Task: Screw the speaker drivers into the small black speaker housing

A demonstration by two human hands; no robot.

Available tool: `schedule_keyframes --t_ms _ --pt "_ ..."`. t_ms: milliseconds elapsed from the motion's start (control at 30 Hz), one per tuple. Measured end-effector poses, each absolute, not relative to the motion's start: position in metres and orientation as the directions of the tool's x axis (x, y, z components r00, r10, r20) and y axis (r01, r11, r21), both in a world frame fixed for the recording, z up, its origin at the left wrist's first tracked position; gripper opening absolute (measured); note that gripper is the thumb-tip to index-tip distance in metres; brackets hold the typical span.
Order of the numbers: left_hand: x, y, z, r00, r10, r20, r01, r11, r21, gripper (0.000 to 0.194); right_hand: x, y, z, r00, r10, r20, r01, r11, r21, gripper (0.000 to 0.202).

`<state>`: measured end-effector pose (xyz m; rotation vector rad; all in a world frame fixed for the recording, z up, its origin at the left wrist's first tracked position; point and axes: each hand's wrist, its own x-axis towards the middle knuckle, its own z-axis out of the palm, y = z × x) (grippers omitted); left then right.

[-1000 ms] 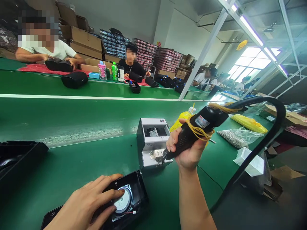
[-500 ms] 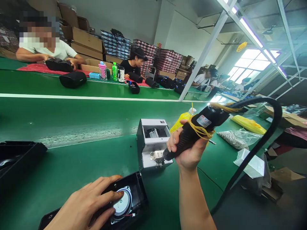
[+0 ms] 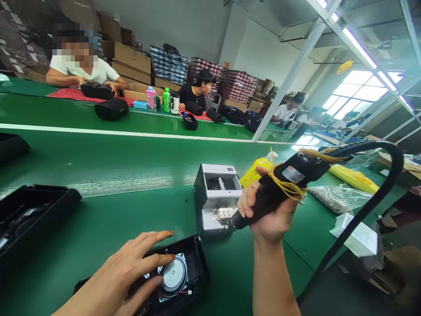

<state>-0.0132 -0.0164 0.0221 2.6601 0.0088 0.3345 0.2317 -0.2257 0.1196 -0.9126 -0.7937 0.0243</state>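
My right hand grips a black electric screwdriver wound with yellow cord, its tip at the metal outlet of a small grey screw feeder box. A thick black cable arcs from the tool's back end down to the right. My left hand lies with spread fingers on a black speaker housing at the near edge, fingertips touching the round silver speaker driver inside it.
A black tray sits at left on the green bench. A yellow bottle, a bag of screws and plastic bags lie at right. Beyond a green conveyor, several seated people handle black speakers among stacked cartons.
The view has shifted slightly, so everything sits a little further right. My left fingers have spread wider over the speaker driver. The screwdriver stays at the feeder outlet.
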Motion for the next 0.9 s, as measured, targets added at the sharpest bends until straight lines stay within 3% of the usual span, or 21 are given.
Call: schedule_keyframes --t_ms 133,267,333,467,633,900 --pt "-0.032 -0.005 0.029 0.976 0.055 0.210 -0.038 -0.910 0.414 0.040 0.221 -0.228 0.130 0.703 0.367 0.609 0.283 0.641 -0.714 0.066" --pt "-0.049 -0.003 0.038 0.996 -0.027 0.088 -0.059 -0.918 0.392 0.088 0.199 -0.224 0.145 0.705 0.389 0.593 0.194 0.699 -0.688 0.061" --pt "-0.050 -0.011 0.046 1.000 -0.017 0.017 -0.022 -0.914 0.406 0.096 0.184 -0.219 0.149 0.689 0.441 0.575 0.110 0.720 -0.685 0.057" --pt "-0.042 -0.027 0.063 0.999 0.001 -0.051 0.023 -0.900 0.435 0.088 0.150 -0.207 0.145 0.659 0.560 0.502 -0.050 0.698 -0.714 0.050" --pt "-0.038 -0.029 0.069 1.000 -0.013 -0.015 -0.005 -0.888 0.459 0.075 0.118 -0.191 0.128 0.625 0.611 0.487 -0.047 0.652 -0.757 0.044" --pt "-0.037 -0.022 0.062 0.999 -0.036 0.033 -0.048 -0.879 0.475 0.072 0.108 -0.178 0.099 0.595 0.694 0.405 -0.089 0.558 -0.825 0.063"
